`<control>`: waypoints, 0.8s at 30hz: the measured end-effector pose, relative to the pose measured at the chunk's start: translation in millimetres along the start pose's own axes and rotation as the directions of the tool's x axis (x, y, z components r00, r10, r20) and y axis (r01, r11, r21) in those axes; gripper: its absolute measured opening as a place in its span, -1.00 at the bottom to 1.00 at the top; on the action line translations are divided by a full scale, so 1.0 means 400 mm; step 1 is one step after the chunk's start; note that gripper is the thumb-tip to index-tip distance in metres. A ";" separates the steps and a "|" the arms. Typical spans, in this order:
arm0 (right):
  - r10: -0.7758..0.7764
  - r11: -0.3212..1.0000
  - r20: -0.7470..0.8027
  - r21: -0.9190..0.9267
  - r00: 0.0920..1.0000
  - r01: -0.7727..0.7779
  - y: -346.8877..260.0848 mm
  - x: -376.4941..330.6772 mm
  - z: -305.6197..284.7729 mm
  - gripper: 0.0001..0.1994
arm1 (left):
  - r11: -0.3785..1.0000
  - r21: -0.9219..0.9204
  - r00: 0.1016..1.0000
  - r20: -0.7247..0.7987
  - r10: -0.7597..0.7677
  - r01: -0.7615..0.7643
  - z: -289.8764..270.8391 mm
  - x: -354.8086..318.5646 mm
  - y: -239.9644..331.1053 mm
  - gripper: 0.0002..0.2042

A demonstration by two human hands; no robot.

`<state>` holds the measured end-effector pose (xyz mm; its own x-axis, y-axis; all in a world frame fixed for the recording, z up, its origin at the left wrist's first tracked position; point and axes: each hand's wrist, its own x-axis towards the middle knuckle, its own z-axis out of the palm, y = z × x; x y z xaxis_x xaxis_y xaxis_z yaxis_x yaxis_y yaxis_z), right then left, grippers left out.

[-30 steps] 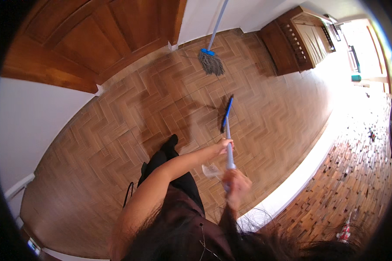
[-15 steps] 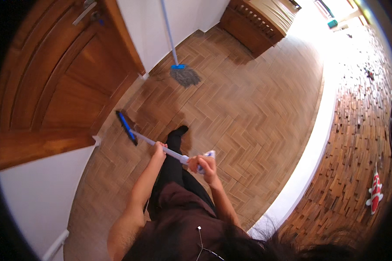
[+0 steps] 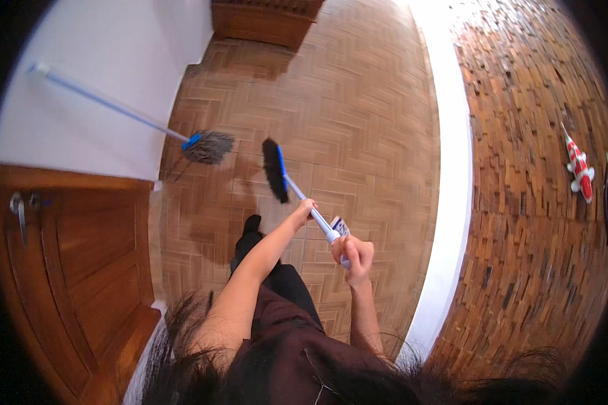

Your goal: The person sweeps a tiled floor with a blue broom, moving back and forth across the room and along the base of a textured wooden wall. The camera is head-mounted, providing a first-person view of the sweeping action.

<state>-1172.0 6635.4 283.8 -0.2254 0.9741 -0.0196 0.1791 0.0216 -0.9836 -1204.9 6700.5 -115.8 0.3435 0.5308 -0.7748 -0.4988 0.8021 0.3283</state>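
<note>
A pale-handled broom with a blue head and black bristles (image 3: pixel 275 170) slants over a brown herringbone floor (image 3: pixel 365 121).
At left, a mop with a light-blue handle and grey strings (image 3: pixel 132 113) leans on the white wall (image 3: pixel 115 40), probably parked to keep both hands free. The broom's head comes next; whether its bristles touch the floor cannot be told. The left hand (image 3: pixel 307 210) has its fingers clamped round the lower handle, likely for steering; farther right, the right hand (image 3: pixel 353 253) clamps its fingers near the upper end, likely as a pivot.
</note>
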 end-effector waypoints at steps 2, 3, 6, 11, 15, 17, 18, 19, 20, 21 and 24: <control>-0.139 0.980 -0.005 -0.144 0.990 0.137 0.017 -0.003 -0.012 -0.66 | 0.996 -0.065 0.996 0.064 0.070 -0.066 0.054 0.068 0.014 -0.84; -0.138 0.958 -0.021 -0.255 0.990 0.129 0.048 -0.021 -0.038 -0.69 | 0.994 0.061 0.993 0.084 0.084 -0.089 0.096 0.066 0.022 -0.83; -0.330 0.921 -0.350 -0.324 0.877 0.217 0.060 -0.057 -0.052 -0.71 | 0.975 0.208 0.996 0.067 0.067 -0.080 0.234 -0.012 0.008 -0.84; -0.409 0.906 -0.807 -0.413 0.425 0.088 -0.109 -0.274 -0.241 -0.66 | 0.907 -0.189 0.920 0.199 -0.339 0.375 0.534 -0.337 -0.189 -0.85; -0.416 0.908 -0.899 -0.403 0.135 0.115 -0.218 -0.490 -0.314 -0.70 | 0.806 -0.056 0.780 0.296 -0.551 0.590 0.575 -0.589 -0.399 -0.88; -0.416 0.907 -0.883 -0.419 0.216 0.036 -0.248 -0.465 -0.297 -0.72 | 0.737 -0.016 0.736 0.058 -0.674 0.676 0.496 -0.535 -0.544 -0.90; -0.341 0.938 -0.887 -0.343 0.313 0.050 -0.222 -0.445 -0.268 -0.75 | 0.723 -0.031 0.724 -0.005 -0.690 0.690 0.399 -0.441 -0.650 -0.92; -0.293 0.863 -0.858 -0.427 0.422 -0.268 -0.172 -0.506 -0.244 -0.86 | 0.706 0.043 0.707 -0.002 -0.708 0.707 0.358 -0.440 -0.693 -0.92; -0.185 0.799 -0.842 -0.429 0.506 -0.421 -0.163 -0.511 -0.213 -0.91 | 0.672 0.126 0.678 -0.003 -0.735 0.730 0.296 -0.438 -0.734 -0.93; -0.056 0.722 -0.814 -0.433 0.577 -0.540 -0.149 -0.500 -0.182 -0.95 | 0.649 0.197 0.663 -0.007 -0.748 0.735 0.241 -0.430 -0.736 -0.93; -0.164 0.850 -0.862 -0.371 0.480 -0.375 -0.109 -0.512 -0.100 -0.95 | 0.600 0.369 0.647 -0.003 -0.763 0.709 0.128 -0.398 -0.674 -0.94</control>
<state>-1095.4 6444.0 338.0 0.6875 0.6584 0.3063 0.5918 -0.2636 -0.7617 -1084.6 6413.9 -53.4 0.6000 -0.2692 -0.7534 0.2380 0.9591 -0.1532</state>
